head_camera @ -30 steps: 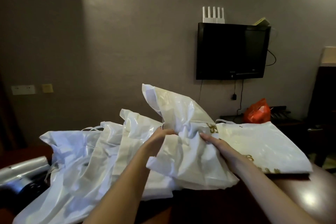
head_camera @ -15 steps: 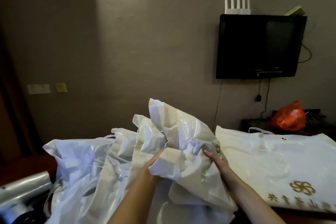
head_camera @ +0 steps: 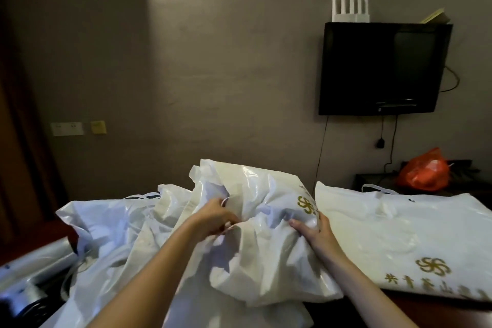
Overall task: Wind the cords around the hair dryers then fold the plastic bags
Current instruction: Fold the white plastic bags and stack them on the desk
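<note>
**Both hands bunched into a crumpled white plastic bag**

At the centre of the frame a glossy white plastic bag (head_camera: 266, 234) is gathered into a puffy, creased lump, its thin film catching the light in shiny ridges and soft blue-grey shadows. A gold pinwheel logo shows on its upper right face. The left hand (head_camera: 213, 221) comes in from the lower left, its fingers curled and pinching a fold of the film near the middle of the lump. The right hand (head_camera: 314, 231) comes in from the lower right, fingers and thumb wrapped round the bag's right side just under the logo.

Left of centre, more white bags (head_camera: 114, 224) lie in a loose, rumpled heap with thin white handle cords looping out of the folds. At the right, a flat bag (head_camera: 399, 234) lies smooth and nearly rectangular, printed along its near edge with the same gold pinwheel and a line of gold characters, a white handle loop at its far edge.

In the lower left corner sits a silver hair dryer (head_camera: 29, 282), with a smooth metallic barrel and a dark ribbed end, partly tucked under the heap.

In the upper right a black flat television (head_camera: 383, 69) hangs on the matte grey wall, a white router (head_camera: 350, 9) with upright antennas standing on top. Below it, at the right edge, a crinkled orange bag (head_camera: 423, 174) rests on a dark stand.
</note>
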`<move>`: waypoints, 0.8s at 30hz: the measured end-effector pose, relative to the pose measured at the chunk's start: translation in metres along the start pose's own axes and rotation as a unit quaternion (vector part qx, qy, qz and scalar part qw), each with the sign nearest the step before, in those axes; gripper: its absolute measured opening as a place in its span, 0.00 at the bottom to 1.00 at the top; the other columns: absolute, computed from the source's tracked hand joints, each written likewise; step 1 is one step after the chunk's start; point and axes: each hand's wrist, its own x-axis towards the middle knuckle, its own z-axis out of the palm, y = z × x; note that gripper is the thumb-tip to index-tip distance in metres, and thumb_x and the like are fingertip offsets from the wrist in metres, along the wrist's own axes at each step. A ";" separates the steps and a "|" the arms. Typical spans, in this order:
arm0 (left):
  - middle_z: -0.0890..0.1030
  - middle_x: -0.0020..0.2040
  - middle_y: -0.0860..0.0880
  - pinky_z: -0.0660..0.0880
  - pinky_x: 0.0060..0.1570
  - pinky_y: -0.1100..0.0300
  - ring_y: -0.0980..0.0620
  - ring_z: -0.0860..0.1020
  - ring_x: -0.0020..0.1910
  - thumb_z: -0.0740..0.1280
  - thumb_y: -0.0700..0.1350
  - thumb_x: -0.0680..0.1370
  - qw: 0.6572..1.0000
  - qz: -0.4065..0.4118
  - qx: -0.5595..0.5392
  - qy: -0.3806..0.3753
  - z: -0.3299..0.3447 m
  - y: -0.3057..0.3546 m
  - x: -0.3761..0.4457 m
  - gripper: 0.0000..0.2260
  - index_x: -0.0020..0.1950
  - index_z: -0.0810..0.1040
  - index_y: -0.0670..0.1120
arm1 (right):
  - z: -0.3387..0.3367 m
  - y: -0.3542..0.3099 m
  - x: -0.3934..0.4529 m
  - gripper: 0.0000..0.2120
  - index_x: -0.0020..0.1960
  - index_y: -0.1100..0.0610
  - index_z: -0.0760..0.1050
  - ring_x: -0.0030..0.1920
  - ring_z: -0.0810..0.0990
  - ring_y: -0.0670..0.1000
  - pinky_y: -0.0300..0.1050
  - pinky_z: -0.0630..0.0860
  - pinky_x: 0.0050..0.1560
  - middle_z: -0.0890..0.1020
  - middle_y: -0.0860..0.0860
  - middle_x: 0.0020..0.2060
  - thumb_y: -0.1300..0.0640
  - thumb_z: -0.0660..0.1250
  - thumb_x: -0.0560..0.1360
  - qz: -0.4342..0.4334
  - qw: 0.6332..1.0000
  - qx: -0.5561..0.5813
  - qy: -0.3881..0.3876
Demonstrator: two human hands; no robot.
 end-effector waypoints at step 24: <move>0.72 0.69 0.44 0.59 0.71 0.41 0.44 0.67 0.71 0.57 0.44 0.82 0.824 0.182 0.536 0.006 0.133 0.046 -0.055 0.16 0.69 0.72 0.44 | -0.083 0.028 -0.057 0.03 0.45 0.56 0.79 0.45 0.80 0.49 0.35 0.75 0.40 0.82 0.50 0.42 0.57 0.68 0.76 -0.022 0.976 -0.208 0.063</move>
